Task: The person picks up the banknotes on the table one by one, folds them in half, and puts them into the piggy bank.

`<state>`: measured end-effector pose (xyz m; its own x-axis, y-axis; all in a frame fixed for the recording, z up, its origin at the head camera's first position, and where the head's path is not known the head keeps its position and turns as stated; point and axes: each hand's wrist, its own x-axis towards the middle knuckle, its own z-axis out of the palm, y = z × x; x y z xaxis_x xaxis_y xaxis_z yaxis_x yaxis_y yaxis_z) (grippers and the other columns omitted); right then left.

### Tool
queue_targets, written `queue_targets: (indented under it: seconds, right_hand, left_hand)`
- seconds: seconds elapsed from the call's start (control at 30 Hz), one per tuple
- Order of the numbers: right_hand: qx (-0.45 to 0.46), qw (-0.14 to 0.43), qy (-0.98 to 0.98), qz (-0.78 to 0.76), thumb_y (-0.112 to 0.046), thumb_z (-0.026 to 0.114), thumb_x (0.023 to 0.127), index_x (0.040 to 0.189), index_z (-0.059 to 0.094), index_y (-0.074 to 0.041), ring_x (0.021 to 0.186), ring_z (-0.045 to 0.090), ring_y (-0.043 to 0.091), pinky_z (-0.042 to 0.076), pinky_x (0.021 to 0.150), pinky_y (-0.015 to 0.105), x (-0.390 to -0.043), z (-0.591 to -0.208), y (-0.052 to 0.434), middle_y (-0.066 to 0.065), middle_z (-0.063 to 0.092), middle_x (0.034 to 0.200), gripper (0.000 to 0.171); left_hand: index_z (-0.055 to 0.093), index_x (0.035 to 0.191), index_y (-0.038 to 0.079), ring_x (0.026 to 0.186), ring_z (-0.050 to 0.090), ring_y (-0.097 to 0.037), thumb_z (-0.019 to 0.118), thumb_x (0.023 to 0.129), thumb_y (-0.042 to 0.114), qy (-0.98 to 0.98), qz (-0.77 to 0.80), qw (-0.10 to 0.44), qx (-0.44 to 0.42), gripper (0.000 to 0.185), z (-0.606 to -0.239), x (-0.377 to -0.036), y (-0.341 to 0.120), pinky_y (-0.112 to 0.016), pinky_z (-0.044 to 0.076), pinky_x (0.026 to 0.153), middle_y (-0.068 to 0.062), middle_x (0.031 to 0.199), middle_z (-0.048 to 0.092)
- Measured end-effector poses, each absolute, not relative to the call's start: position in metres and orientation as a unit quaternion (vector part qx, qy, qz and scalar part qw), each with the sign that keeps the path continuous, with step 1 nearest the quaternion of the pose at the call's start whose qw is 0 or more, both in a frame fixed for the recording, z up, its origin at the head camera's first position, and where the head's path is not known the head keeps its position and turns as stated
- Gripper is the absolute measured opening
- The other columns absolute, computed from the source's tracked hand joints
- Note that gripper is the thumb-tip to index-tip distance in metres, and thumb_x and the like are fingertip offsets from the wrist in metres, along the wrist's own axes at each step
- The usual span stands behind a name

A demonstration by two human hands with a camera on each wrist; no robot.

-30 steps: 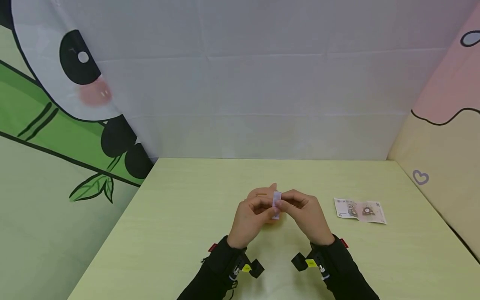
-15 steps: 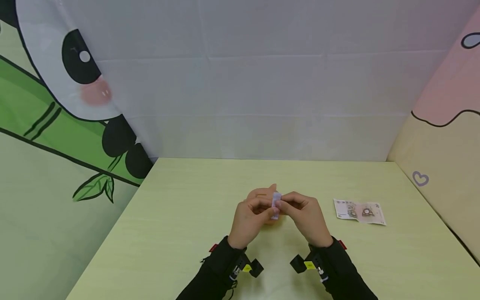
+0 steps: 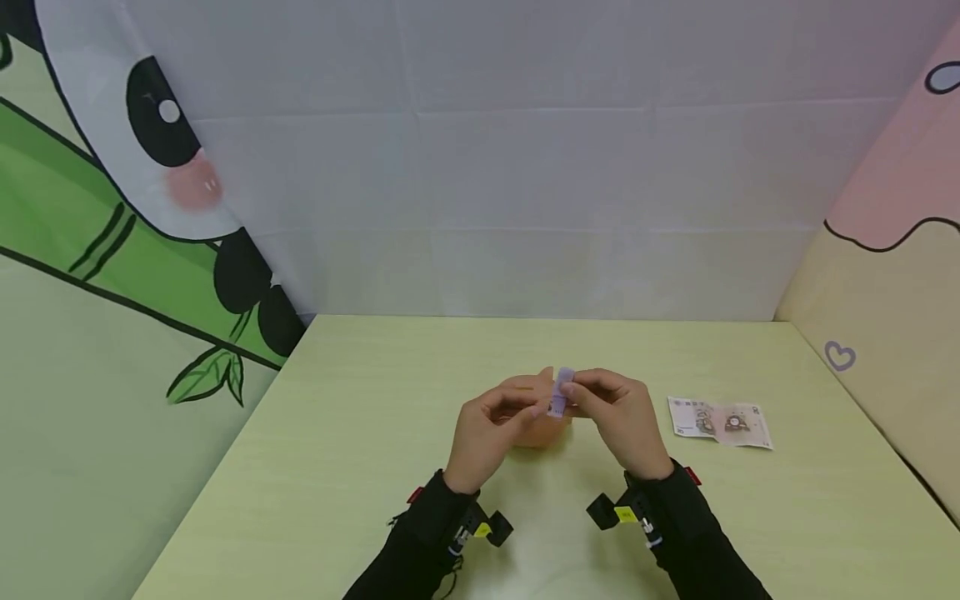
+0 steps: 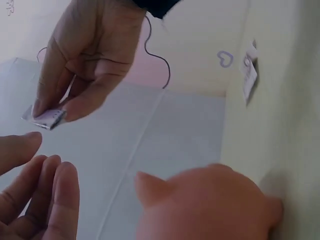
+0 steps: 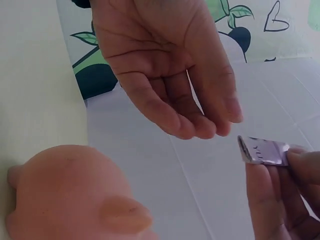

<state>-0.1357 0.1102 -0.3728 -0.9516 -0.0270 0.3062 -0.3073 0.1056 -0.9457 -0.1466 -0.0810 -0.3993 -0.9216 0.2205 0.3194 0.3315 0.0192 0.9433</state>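
Folded note [image 3: 561, 393] pinched in right hand [image 3: 618, 421] above piggy bank [image 3: 542, 427]; left hand [image 3: 491, 429] loose, empty beside it. Insertion stage, likely; next: line edge with slot.

A small folded note [image 3: 561, 395] — pale purple, creased into a thick narrow strip — is pinched at one end between the fingertips of the right hand [image 3: 622, 421]. It is held in the air, just above a peach-coloured piggy bank [image 3: 540, 421] standing on the table, with the bank's ear at about 11 o'clock of it.
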Motion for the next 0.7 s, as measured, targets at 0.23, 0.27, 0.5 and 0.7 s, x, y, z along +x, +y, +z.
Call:
queue_targets:
  seconds: [0.23,0.27,0.5,0.7]
  right_hand:
    - [0.104,0.145,-0.727,0.663,-0.007,0.066,0.092,0.105,0.067,0.008,0.078,0.071,0.007,0.059,0.074,0.026,-0.156,-0.371,0.110,-0.002,0.068,0.094,0.019]
    - [0.108,0.150,-0.726,0.662,-0.006,0.066,0.092,0.104,0.067,0.008,0.079,0.071,0.007,0.059,0.074,0.026,-0.160,-0.372,0.109,0.002,0.067,0.095,0.019]
    - [0.145,0.155,-0.738,0.641,-0.002,0.065,0.092,0.104,0.066,0.009,0.076,0.069,0.004,0.059,0.073,0.022,-0.181,-0.382,0.106,0.024,0.065,0.098,0.016]
    - [0.175,0.146,-0.759,0.610,-0.002,0.066,0.091,0.104,0.067,0.006,0.080,0.066,0.006,0.058,0.073,0.020,-0.191,-0.391,0.102,0.024,0.066,0.097,0.015]
  left_hand:
    - [0.068,0.114,0.003,0.104,0.064,-0.029,0.072,0.089,0.011,-0.740,-0.631,0.127,-0.197,0.027,-0.421,-0.159,-0.089,-0.039,0.055,0.091,-0.014,0.113,0.068]
    - [0.066,0.116,0.003,0.108,0.063,-0.030,0.072,0.089,0.012,-0.746,-0.621,0.139,-0.197,0.029,-0.424,-0.161,-0.090,-0.043,0.053,0.093,-0.013,0.115,0.067]
    - [0.050,0.139,0.010,0.139,0.039,-0.030,0.075,0.087,0.016,-0.783,-0.589,0.106,-0.169,0.059,-0.441,-0.178,-0.094,-0.057,0.036,0.110,-0.012,0.146,0.046]
    - [0.029,0.154,0.016,0.148,0.024,-0.033,0.077,0.085,0.023,-0.793,-0.591,0.002,-0.147,0.084,-0.452,-0.186,-0.097,-0.058,0.032,0.113,-0.009,0.162,0.024]
